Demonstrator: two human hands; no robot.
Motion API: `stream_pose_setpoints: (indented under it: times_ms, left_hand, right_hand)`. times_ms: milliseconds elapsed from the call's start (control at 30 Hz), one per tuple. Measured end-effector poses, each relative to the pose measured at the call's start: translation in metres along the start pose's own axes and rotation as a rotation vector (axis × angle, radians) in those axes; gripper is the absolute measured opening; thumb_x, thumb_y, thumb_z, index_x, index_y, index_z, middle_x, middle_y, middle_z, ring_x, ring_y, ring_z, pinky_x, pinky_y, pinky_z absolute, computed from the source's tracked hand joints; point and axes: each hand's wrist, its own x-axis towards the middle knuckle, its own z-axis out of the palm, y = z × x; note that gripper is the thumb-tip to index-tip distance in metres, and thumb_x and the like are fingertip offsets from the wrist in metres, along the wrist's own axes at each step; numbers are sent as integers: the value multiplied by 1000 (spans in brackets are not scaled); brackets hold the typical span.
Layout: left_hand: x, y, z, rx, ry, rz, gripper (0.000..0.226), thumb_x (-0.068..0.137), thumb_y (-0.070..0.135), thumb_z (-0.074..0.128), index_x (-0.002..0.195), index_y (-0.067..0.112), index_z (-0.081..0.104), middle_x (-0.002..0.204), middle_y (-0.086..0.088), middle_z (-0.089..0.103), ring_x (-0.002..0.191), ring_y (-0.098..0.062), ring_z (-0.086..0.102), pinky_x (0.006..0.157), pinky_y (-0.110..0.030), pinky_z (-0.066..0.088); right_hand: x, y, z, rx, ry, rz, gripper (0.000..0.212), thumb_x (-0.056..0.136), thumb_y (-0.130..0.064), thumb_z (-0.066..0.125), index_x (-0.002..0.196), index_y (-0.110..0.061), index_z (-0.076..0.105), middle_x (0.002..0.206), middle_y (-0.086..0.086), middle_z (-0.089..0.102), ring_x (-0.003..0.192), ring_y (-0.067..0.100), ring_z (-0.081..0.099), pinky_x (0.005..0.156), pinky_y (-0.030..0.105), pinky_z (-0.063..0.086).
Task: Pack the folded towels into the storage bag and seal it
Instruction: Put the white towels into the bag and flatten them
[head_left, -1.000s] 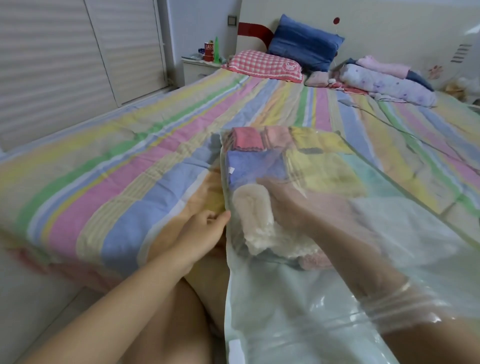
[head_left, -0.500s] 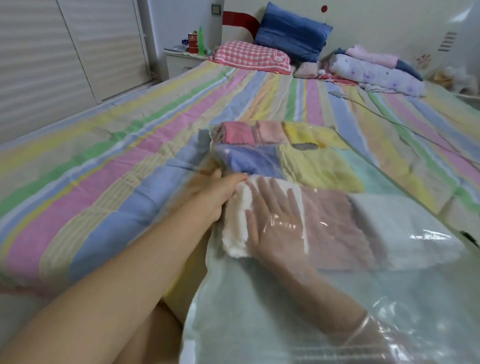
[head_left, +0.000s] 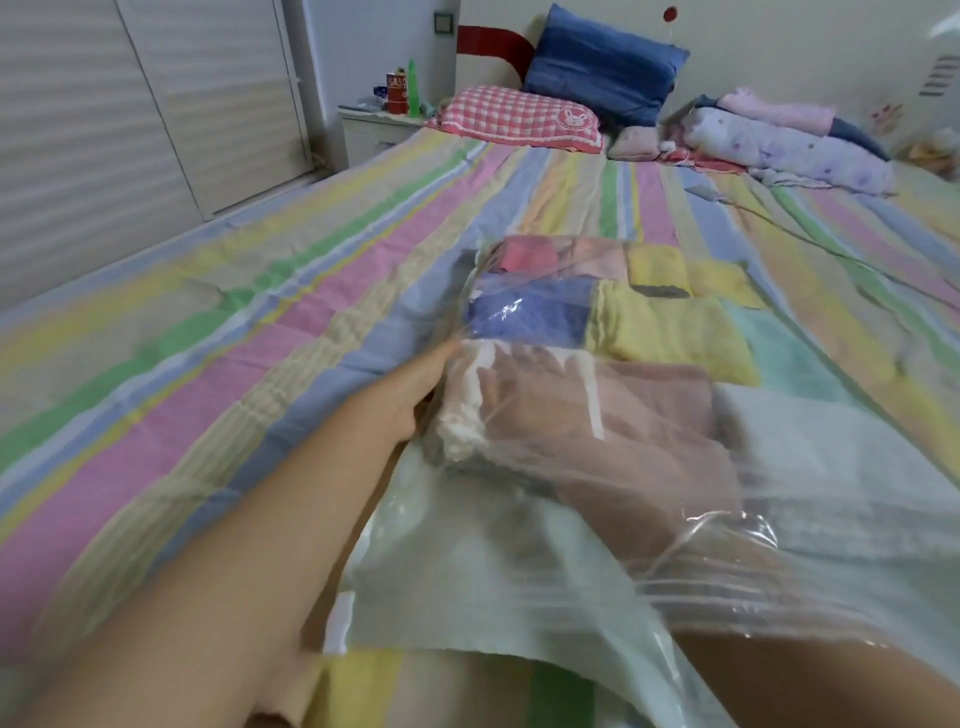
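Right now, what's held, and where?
The left hand grips the clear plastic storage bag by its left edge; the right hand, inside, cannot be told.

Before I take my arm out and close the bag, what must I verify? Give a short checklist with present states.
1. Towels inside the storage bag: ok; pink towel, blue towel, yellow towel and cream towel are within.
2. Right hand out of the bag: not ok; it lies inside, on the towels.
3. Left hand at the bag's left edge: ok.
4. Bag mouth shut: not ok; it is open around the right forearm.
5. Towels neatly folded: cannot tell; the picture is blurred.
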Motion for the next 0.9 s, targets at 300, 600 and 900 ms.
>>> stream_pose_setpoints:
  times_ms: [300,600,900]
  left_hand:
    - [-115,-34,-57,413,24,-135,27,90,32,65,92,5,68,67,-3,72,54,-11,66,48,-20,50]
    - [-168,-77,-72,521,114,63,23,86,20,71,86,-3,68,47,-2,48,32,-12,45,36,-18,39]
    - [-173,-78,-82,606,20,95,24,88,21,69,73,8,55,38,7,46,36,-10,44,38,-19,37]
  right_hand:
    - [-22,-12,-2,-123,-83,37,62,90,-54,28,147,-32,21,154,1,19,142,23,13,111,51,2]
    - [-115,-18,-15,-6,114,-173,57,84,-42,38,135,-21,54,143,13,49,133,39,42,107,55,18]
    - [-212,-38,-75,215,-370,-354,50,90,-38,27,132,-27,50,143,-7,44,139,14,32,113,28,27]
